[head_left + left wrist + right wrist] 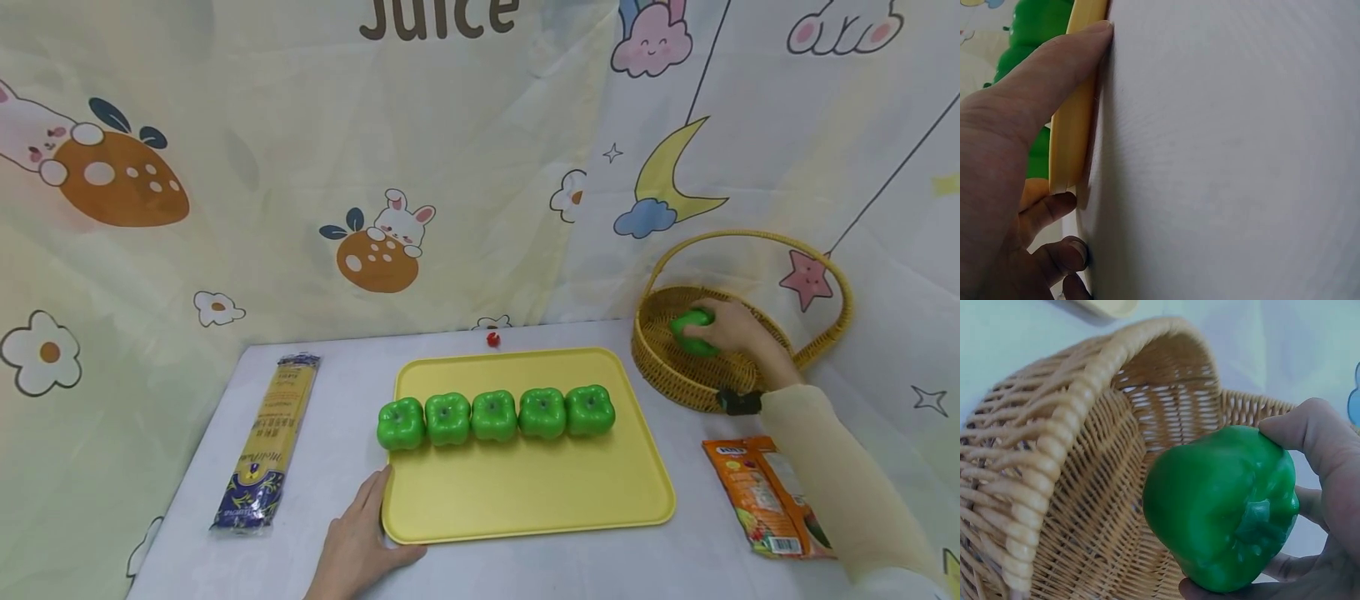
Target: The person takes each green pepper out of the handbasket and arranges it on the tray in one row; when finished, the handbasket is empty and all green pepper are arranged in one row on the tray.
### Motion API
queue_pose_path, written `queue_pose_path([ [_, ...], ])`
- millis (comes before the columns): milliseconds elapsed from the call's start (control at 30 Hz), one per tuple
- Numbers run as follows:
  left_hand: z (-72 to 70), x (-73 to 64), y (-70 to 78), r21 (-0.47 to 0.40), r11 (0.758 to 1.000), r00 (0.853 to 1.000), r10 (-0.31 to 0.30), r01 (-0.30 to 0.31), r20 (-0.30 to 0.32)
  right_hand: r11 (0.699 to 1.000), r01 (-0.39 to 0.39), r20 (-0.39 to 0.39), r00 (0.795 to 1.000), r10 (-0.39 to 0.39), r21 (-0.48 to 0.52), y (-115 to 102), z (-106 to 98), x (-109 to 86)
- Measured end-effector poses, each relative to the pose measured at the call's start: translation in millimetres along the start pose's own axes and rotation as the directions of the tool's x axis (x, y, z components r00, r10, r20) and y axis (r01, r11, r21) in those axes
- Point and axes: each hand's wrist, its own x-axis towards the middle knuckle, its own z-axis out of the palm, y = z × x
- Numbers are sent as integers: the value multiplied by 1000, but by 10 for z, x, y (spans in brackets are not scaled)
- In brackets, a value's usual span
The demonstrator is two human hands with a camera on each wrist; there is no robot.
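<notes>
My right hand [733, 327] grips a green bell pepper [1216, 506] inside the wicker basket [667, 375] at the right. In the right wrist view, thumb and fingers go round the pepper's stem end, beside the woven basket wall [1091, 487]. At the near left corner of the yellow tray [525, 492], my left hand [354, 537] rests against the rim, thumb along the front edge and straight fingers along the left side. Several green bell peppers [495, 415] stand in a row across the tray, the leftmost overhanging its left edge.
A pack of spaghetti [267, 442] lies on the left of the white table. An orange packet [757, 496] lies at the right, partly behind the right sleeve. A small red object [492, 339] sits behind the tray. The basket's tall handle [750, 235] arches above it.
</notes>
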Motion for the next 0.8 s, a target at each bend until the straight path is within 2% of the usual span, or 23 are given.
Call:
queue_pose_path([
  [300, -1, -3, -1, 6, 1000, 1000, -12, 12, 5, 999, -3, -6, 1000, 4, 50, -177, -34, -112],
  [800, -18, -20, -3, 21, 1000, 1000, 7, -7, 2, 991, 25, -37, 999, -20, 129, -543, -46, -430],
])
